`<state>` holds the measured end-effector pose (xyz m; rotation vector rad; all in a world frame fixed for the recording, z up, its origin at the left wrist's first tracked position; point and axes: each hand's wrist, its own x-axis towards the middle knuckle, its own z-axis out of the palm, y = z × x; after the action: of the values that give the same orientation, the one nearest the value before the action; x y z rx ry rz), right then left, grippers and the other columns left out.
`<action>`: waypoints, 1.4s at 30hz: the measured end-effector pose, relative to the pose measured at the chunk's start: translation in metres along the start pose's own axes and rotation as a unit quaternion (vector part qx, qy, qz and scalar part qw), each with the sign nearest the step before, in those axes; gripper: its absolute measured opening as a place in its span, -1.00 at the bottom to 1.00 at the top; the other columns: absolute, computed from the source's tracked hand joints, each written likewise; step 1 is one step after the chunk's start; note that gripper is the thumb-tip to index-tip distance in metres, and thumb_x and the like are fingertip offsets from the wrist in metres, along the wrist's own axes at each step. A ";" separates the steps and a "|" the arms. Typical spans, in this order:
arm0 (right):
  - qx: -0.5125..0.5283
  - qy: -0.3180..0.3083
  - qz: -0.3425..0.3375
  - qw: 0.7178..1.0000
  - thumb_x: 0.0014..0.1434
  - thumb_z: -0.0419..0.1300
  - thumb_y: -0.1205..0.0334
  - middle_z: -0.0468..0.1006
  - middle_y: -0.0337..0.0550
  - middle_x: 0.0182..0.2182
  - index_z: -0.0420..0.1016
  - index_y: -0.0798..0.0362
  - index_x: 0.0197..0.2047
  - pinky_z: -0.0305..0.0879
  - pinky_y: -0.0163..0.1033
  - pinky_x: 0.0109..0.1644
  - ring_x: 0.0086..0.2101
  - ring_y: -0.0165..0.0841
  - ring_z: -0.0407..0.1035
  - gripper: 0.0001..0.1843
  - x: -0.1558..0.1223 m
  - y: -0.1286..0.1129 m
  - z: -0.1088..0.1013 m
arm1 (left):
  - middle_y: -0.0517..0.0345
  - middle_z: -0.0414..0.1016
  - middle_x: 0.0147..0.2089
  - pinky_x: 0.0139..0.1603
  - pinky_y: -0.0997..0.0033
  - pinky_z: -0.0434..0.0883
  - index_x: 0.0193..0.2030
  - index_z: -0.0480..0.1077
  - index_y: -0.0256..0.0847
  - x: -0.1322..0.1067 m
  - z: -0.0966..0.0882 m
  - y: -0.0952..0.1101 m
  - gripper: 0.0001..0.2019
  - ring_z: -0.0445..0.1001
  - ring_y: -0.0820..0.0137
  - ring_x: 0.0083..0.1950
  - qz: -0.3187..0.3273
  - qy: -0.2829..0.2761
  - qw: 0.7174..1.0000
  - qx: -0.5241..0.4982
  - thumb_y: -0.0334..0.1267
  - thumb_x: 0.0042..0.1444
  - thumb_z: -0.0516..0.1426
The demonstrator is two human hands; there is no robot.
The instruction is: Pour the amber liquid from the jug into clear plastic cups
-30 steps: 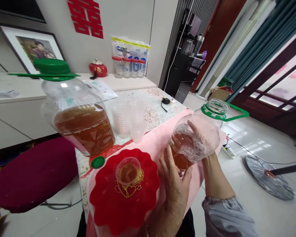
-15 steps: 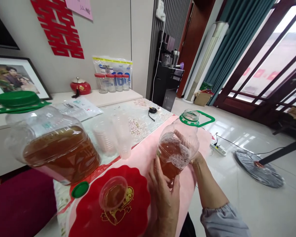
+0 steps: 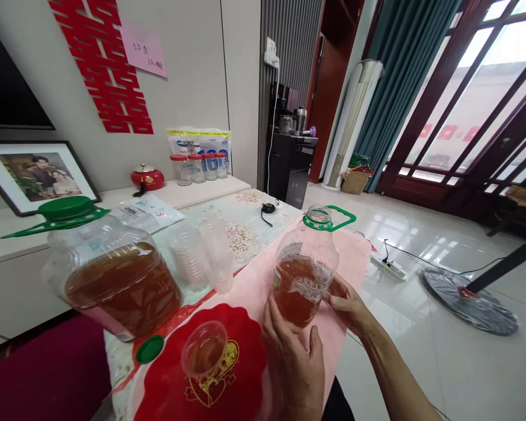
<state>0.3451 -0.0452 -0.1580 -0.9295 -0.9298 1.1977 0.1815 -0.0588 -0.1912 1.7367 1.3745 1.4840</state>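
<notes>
An uncapped clear plastic jug (image 3: 301, 292), part full of foamy amber liquid, stands on the pink table cover. A green handle ring (image 3: 319, 221) circles its neck. My left hand (image 3: 291, 354) lies against the jug's near lower left side, fingers along the wall and thumb apart from them. On the other side my right hand (image 3: 348, 304) holds the jug's right wall, its fingertips partly hidden behind it. Left of the hands, a clear plastic cup (image 3: 206, 349) with some amber liquid sits on a red scalloped tray (image 3: 239, 389). A loose green cap (image 3: 149, 349) lies beside the tray.
A second, green-capped jug (image 3: 127, 286) of amber liquid stands at the left. Stacked clear cups (image 3: 188, 263) are behind the tray. A black tape measure (image 3: 268, 208) lies farther back. A power strip (image 3: 390, 269) and a wrapped round stand base (image 3: 469, 301) are on the floor.
The jug between my hands has come down and looks more upright. My right hand has shifted so that more of it shows. The view has tilted upward.
</notes>
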 end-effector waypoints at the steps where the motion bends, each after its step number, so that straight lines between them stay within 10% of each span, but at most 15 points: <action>1: -0.001 0.017 0.000 1.000 -0.03 0.56 0.05 0.32 -0.01 0.43 0.44 -0.08 0.36 0.06 0.14 0.49 0.42 0.02 0.15 -0.10 -0.005 0.001 0.001 | -0.41 0.07 0.46 0.10 -0.12 0.52 0.59 -0.24 -0.12 -0.001 -0.001 0.003 -0.17 0.52 0.25 -0.11 -0.002 -0.001 1.000 0.000 -0.42 0.30 0.11; 8: -0.017 0.209 0.017 0.978 -0.02 0.58 0.07 0.61 0.11 0.19 0.63 -0.04 0.15 0.25 0.27 0.37 0.19 0.04 0.49 -0.35 -0.040 0.024 -0.005 | -0.12 0.05 0.47 -0.21 0.34 0.55 0.53 -0.15 0.16 -0.020 -0.022 0.034 -0.17 0.40 0.53 -0.32 -0.065 -0.066 0.990 -0.102 -0.51 0.21 0.03; 14: -0.020 0.301 0.011 0.953 -0.14 0.62 0.01 0.75 -0.14 -0.21 0.72 -0.07 -0.11 0.54 -0.33 -0.06 -0.18 -0.32 0.60 -0.51 -0.071 0.041 0.011 | 0.05 0.26 0.36 -0.49 0.47 0.40 0.45 0.03 0.26 -0.020 -0.084 0.038 -0.27 0.33 0.54 -0.41 -0.077 -0.066 0.986 -0.132 -0.41 0.20 0.06; 18: -0.095 0.243 0.001 0.965 -0.08 0.60 0.03 0.68 -0.15 -0.33 0.73 -0.03 -0.21 0.52 -0.46 -0.15 -0.27 -0.38 0.57 -0.63 -0.086 0.044 0.038 | 0.11 0.39 0.24 -0.20 0.43 0.57 0.36 0.20 0.19 0.001 -0.142 0.016 -0.47 0.45 0.45 -0.19 -0.068 0.002 0.997 -0.027 -0.29 0.30 0.13; 23: -0.270 0.083 -0.055 0.958 0.19 0.43 0.05 0.67 -0.17 -0.23 0.67 -0.11 -0.08 0.54 -0.36 -0.11 -0.20 -0.33 0.58 -0.77 -0.078 0.034 0.092 | -0.02 0.31 0.34 0.32 -0.18 0.47 0.44 0.10 0.08 0.027 -0.184 -0.028 -0.33 0.39 0.11 0.32 -0.047 0.026 0.991 0.119 -0.10 0.24 0.23; 31: -0.406 -0.076 -0.109 0.904 0.25 0.34 0.14 0.57 0.01 0.18 0.35 -0.04 0.38 0.49 0.04 0.16 0.07 -0.12 0.51 -0.34 -0.023 0.035 0.158 | -0.21 -0.02 0.57 0.55 -0.18 0.15 0.56 -0.28 -0.12 0.047 -0.170 -0.049 0.05 0.06 0.09 0.58 -0.190 -0.104 0.976 -0.017 -0.07 0.08 0.27; 42: -0.416 -0.116 -0.089 0.897 0.21 0.31 0.23 0.51 0.11 0.28 0.26 0.06 0.45 0.37 0.19 0.32 0.24 -0.01 0.43 -0.24 -0.007 0.057 0.173 | -0.22 0.32 0.40 0.42 -0.06 0.36 0.56 -0.33 -0.11 0.055 -0.166 -0.051 -0.07 0.34 0.14 0.45 -0.185 -0.135 0.971 -0.073 -0.25 0.17 0.13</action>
<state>0.1631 -0.0300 -0.1533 -1.3438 -1.7518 0.7386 0.0044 -0.0305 -0.1590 1.4344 1.3204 1.0725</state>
